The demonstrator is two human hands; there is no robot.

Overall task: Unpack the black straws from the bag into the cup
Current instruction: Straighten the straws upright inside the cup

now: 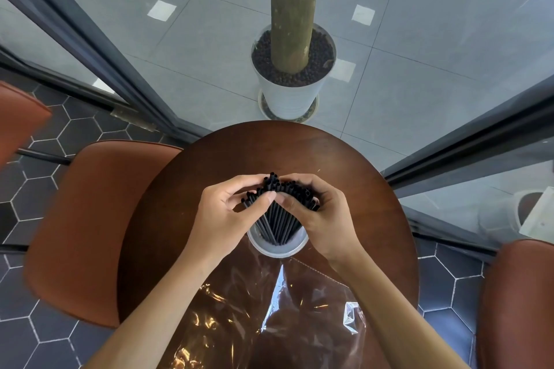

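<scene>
A bundle of black straws point(277, 219) stands upright in a white cup point(277, 250) at the middle of a round brown table point(209, 165). The straws' open tops fan out above the rim. My left hand point(230, 213) wraps the bundle's top from the left, thumb pressed on the straws. My right hand point(317, 213) cups the top from the right, fingers curled over the ends. The clear plastic bag point(269, 314) lies flat and crumpled on the table's near side, touching the cup's front; I see no straws in it.
Brown chairs stand to the left point(90, 225), far left point(21, 120) and right point(518, 302) of the table. Beyond a glass wall, a white planter point(290, 96) with a thick trunk stands on grey tiles. The floor under the table is dark hexagonal tile.
</scene>
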